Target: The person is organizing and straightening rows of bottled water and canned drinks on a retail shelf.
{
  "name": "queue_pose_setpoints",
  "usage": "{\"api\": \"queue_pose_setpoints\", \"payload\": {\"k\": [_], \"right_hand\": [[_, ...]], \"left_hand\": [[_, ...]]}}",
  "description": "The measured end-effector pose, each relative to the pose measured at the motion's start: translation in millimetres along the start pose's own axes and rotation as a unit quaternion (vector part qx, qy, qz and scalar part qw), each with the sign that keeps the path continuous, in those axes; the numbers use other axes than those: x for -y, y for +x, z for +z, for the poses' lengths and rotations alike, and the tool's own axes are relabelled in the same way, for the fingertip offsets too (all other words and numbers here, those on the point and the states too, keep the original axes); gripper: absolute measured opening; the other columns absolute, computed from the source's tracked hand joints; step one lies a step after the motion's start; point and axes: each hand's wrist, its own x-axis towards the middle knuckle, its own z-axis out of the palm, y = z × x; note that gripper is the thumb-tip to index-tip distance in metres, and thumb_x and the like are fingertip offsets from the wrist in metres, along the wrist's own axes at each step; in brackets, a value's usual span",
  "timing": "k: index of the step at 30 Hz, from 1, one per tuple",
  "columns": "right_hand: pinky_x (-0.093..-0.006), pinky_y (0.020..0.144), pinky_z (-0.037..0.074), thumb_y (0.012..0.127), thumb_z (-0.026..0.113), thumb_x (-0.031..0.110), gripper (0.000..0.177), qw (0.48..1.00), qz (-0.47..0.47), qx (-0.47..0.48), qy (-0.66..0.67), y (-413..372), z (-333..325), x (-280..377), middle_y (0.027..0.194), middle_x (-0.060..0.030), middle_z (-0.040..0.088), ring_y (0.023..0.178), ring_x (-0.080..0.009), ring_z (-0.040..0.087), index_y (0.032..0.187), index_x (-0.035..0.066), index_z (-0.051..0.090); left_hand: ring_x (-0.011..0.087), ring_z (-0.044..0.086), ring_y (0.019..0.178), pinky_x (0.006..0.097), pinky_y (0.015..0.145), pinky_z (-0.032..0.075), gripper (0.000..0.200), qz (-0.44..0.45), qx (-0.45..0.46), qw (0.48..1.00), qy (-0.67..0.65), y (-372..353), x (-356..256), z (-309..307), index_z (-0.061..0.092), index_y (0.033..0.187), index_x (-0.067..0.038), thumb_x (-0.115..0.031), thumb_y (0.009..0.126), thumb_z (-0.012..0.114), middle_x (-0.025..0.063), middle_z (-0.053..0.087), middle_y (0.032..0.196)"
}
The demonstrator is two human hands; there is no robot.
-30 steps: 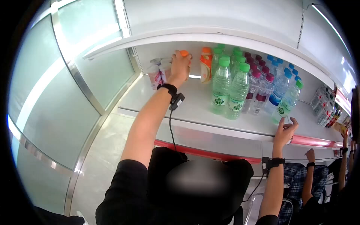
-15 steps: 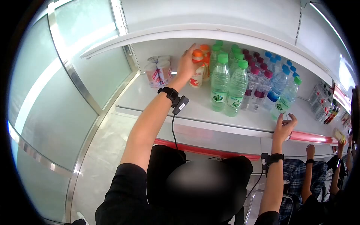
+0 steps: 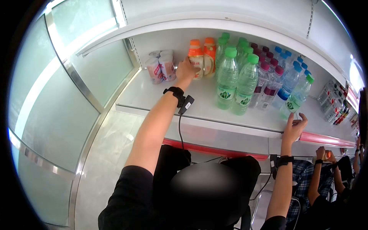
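My left hand (image 3: pixel 186 70) is closed round the lower left side of an orange-capped bottle (image 3: pixel 196 57) with a cream and orange label. A second orange-capped bottle (image 3: pixel 209 57) stands right beside it. To the left of that hand is a cluster of shrink-wrapped cans (image 3: pixel 161 67). My right hand (image 3: pixel 294 127) rests at the shelf's front edge, fingers loosely bent and apart, holding nothing. Its fingertips are just below the base of a tilted-looking green-capped bottle (image 3: pixel 298 96). Both wrists wear black straps with small cabled devices.
Green-capped water bottles (image 3: pixel 227 78) fill the shelf's middle, with purple-capped bottles (image 3: pixel 273 86) and blue-capped bottles (image 3: pixel 288 80) to their right. An upper shelf (image 3: pixel 214 23) overhangs them. Wrapped packs (image 3: pixel 332 103) lie farther right. Another person's hands (image 3: pixel 326 153) hold something orange at lower right.
My left hand has dropped from the bottle's cap to its lower side, and the bottle now sits farther back and left. My right hand stays by the shelf edge.
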Motion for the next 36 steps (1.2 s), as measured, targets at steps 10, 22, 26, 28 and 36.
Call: {"api": "queue_pose_setpoints", "payload": {"k": [10, 22, 26, 28, 36], "right_hand": [[-0.0295, 0.063, 0.042, 0.089, 0.072, 0.025, 0.046, 0.998, 0.030, 0.012, 0.047, -1, -2, 8, 0.110, -0.0104, 0.056, 0.067, -0.0144, 0.048, 0.119, -0.002, 0.052], [-0.0311, 0.065, 0.044, 0.089, 0.072, 0.025, 0.045, 0.999, 0.008, 0.005, 0.046, 2, 0, 3, 0.112, -0.0122, 0.056, 0.068, -0.0161, 0.051, 0.117, -0.003, 0.052], [-0.0311, 0.064, 0.044, 0.089, 0.072, 0.027, 0.047, 0.999, -0.006, 0.007, 0.036, 2, 0, 1, 0.112, -0.0128, 0.056, 0.068, -0.0161, 0.051, 0.117, -0.004, 0.051], [-0.0312, 0.065, 0.044, 0.089, 0.072, 0.027, 0.047, 0.999, -0.006, 0.006, 0.038, 2, 0, 1, 0.112, -0.0127, 0.056, 0.068, -0.0160, 0.051, 0.117, -0.004, 0.051], [-0.0317, 0.065, 0.044, 0.089, 0.072, 0.028, 0.046, 0.999, -0.003, 0.011, 0.043, 1, -3, 8, 0.111, -0.0125, 0.056, 0.068, -0.0163, 0.051, 0.116, -0.004, 0.052]], "left_hand": [[0.0296, 0.066, 0.105, 0.0370, 0.087, 0.055, 0.070, 0.021, 0.015, 0.960, -0.279, 17, 44, 43, 0.053, 0.121, 0.002, -0.019, 0.064, 0.088, 0.0194, 0.065, 0.115], [0.0232, 0.070, 0.096, 0.0320, 0.088, 0.053, 0.058, 0.090, 0.228, 0.932, -0.267, -13, 17, 3, 0.064, 0.115, 0.002, -0.022, 0.068, 0.086, 0.0137, 0.072, 0.108], [0.0234, 0.069, 0.097, 0.0333, 0.089, 0.052, 0.059, 0.096, 0.227, 0.935, -0.257, -14, 2, 16, 0.061, 0.117, 0.002, -0.020, 0.068, 0.086, 0.0142, 0.071, 0.108], [0.0234, 0.069, 0.098, 0.0335, 0.089, 0.052, 0.061, 0.100, 0.208, 0.937, -0.262, -13, 5, 30, 0.059, 0.118, 0.001, -0.020, 0.068, 0.085, 0.0143, 0.071, 0.109], [0.0249, 0.066, 0.103, 0.0354, 0.094, 0.051, 0.070, 0.079, 0.179, 0.949, -0.248, -22, 1, 25, 0.052, 0.125, 0.001, -0.022, 0.068, 0.085, 0.0154, 0.067, 0.117]]}}
